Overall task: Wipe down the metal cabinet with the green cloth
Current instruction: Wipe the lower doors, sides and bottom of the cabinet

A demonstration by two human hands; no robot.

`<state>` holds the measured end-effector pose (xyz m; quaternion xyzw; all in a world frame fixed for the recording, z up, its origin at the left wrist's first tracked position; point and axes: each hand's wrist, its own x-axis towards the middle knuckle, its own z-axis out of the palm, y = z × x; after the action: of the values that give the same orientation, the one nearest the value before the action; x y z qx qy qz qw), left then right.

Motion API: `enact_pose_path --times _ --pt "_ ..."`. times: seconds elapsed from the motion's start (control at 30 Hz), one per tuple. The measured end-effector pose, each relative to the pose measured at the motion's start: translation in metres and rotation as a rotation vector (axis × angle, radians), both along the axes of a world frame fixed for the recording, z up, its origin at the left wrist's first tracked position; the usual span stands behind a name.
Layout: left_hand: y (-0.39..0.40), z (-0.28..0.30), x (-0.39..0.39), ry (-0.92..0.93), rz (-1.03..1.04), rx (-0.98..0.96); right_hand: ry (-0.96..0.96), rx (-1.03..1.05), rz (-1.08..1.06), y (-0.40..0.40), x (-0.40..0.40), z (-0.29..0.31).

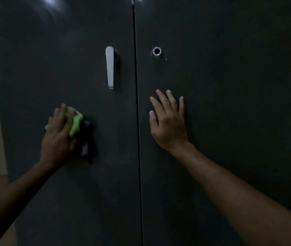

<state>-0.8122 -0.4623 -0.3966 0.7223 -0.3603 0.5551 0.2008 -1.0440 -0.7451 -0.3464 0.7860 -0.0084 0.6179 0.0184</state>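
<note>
Dim light. Metal cabinet (pixel 230 41), dark grey, 2 doors shut, fills the view. L hand (pixel 57 137) presses green cloth (pixel 75 123) flat vs. L door, below & left of silver handle (pixel 110 67); fingers spread over cloth, blurred. R hand (pixel 167 121) flat on R door, fingers straight & splayed, holding nothing, below round lock (pixel 156 52). Cloth bunched, mostly under palm.

The cabinet (pixel 230 50) fills the view — two dark doors, shut. The left door bears a handle (pixel 110 68), the right a lock (pixel 156 52); a cloth (pixel 75 123) is pressed low on the left door.
</note>
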Motion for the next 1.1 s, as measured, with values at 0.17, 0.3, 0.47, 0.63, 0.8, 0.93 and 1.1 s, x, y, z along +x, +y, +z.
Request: enact_pose_path --times 0.17,0.3,0.47,0.63,0.8,0.93,1.1 --pt "-0.042 0.122 -0.018 0.336 -0.066 -0.680 0.035 -0.300 0.037 0.027 0.009 0.062" --pt "-0.079 0.088 -0.042 -0.030 -0.105 -0.194 -0.019 -0.630 0.064 0.065 0.031 0.118" --pt "-0.018 0.012 -0.018 0.021 -0.038 0.044 0.166 -0.534 -0.147 0.082 0.058 0.146" --pt "-0.006 0.138 -0.001 0.405 -0.101 -0.636 0.183 -0.355 -0.040 0.078 0.077 0.147" --pt "-0.077 0.170 -0.032 -0.030 -0.125 -0.053 0.168 -0.218 0.091 0.088 0.079 0.158" --pt "-0.047 0.086 -0.039 -0.128 -0.114 0.327 0.233 -0.234 0.217 0.084 0.064 0.138" --pt "0.013 0.135 -0.013 0.023 0.000 0.234 0.249 -0.221 0.091 0.090 0.067 0.153"
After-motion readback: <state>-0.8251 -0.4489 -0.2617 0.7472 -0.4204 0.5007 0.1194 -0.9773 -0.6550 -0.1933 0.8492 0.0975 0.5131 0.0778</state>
